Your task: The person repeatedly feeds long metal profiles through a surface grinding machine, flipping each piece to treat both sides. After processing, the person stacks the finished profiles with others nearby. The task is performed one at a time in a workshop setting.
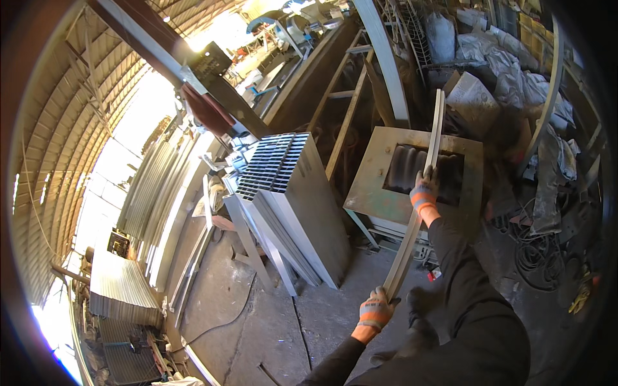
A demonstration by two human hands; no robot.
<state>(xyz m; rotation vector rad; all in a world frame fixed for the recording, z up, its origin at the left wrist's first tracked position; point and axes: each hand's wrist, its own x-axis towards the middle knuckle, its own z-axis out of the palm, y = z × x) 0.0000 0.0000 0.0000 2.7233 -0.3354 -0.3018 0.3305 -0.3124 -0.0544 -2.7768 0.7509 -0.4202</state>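
Risk: long metal strip (pixel 418 193) held by 2 gloved hands, left hand (pixel 375 313) grip closed on near end, right hand (pixel 424 193) grip closed mid-length; far end may swing, hit bench (pixel 367 186) edge, slip.

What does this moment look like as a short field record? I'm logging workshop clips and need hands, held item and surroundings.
setting: cluttered metal workshop, concrete floor
left hand: gloved, grip closed on the near end of a long metal profile
right hand: gloved, grip closed further up the same profile
profile position: slanted over a metal table with a rectangular opening
nearby: bundle of stacked metal tubes left of the table; coiled cables on the right
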